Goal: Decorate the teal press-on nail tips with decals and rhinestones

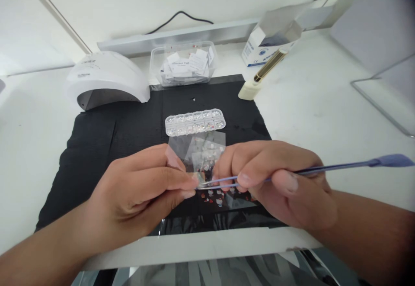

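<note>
My right hand [285, 182] is closed around purple tweezers [223, 182], their handle end pointing to the right. The tips meet the thumb and forefinger of my left hand [142, 186], which are pinched on a small piece mostly hidden by the fingers; I cannot make out what it is. Between and behind both hands is a clear plastic sheet [214, 139] with small pale pieces showing through it. Below the tweezers, clear film with small red and white cartoon cat stickers [219, 201] lies over the black mat [136, 126].
A clear compartment case [195, 122] of rhinestones lies behind my hands. Farther back stand a white nail lamp [110, 76], a plastic tub [183, 63] of small white packets, an opened carton [270, 39] and a cream brush [259, 78]. The white table's front edge [194, 245] runs below my hands.
</note>
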A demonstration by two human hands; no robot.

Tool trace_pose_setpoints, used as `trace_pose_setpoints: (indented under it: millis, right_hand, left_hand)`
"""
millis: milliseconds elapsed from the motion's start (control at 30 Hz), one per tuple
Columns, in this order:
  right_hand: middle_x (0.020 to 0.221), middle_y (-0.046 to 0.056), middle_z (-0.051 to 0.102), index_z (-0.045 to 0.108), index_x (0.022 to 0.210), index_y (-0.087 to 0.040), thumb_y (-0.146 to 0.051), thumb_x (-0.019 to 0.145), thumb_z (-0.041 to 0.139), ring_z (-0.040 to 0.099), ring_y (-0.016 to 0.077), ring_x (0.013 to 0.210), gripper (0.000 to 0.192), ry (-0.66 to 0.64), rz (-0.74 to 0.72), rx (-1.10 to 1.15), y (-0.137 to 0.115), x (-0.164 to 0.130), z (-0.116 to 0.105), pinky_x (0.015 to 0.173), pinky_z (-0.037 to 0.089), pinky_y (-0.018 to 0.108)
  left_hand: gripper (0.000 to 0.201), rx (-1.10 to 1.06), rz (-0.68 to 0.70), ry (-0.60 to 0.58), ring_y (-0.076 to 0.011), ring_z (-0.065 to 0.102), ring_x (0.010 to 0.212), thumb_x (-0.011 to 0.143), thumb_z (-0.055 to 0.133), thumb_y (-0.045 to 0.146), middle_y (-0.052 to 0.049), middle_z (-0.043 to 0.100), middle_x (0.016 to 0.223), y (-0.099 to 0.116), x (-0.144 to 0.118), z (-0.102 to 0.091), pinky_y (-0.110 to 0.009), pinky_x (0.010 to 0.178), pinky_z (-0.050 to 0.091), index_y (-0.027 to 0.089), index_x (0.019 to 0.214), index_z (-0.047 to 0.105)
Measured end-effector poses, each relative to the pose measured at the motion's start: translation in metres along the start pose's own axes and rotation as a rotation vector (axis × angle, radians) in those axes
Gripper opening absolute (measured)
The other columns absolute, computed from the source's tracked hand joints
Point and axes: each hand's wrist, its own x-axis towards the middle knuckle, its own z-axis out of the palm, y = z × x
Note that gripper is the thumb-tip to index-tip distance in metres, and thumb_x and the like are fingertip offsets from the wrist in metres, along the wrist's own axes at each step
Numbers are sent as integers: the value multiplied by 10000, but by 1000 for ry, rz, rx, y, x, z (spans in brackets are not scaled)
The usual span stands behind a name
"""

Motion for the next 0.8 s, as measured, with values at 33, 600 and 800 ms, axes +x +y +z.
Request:
trace_pose_setpoints:
  millis: [33,600,800]
  right_hand:
    - [609,36,575,721,827,-141,-275,907,542,596,167,638,238,-3,8,4,-1,0,0,591,513,335]
    - [587,30,561,743,834,-171,-304,925,528,586,168,632,268,11,76,56,-2,0,2,595,510,341]
    - [621,51,603,761,903,-169,-273,915,544,591,175,614,241,60,13,16,-2,-1,3,568,514,352]
  left_hand:
    - [181,-4,5,-4,-109,560,709,851,616,25,-37,572,791,0,0,0,-243,574,502,139,978,675]
    - [215,-52,-17,13,-97,570,707,835,626,8,-23,588,779,-2,-2,1,-239,589,504,127,1004,687]
    - [187,-118,-109,36,-73,607,661,824,673,62,6,637,791,-3,-3,2,-185,539,487,175,970,698]
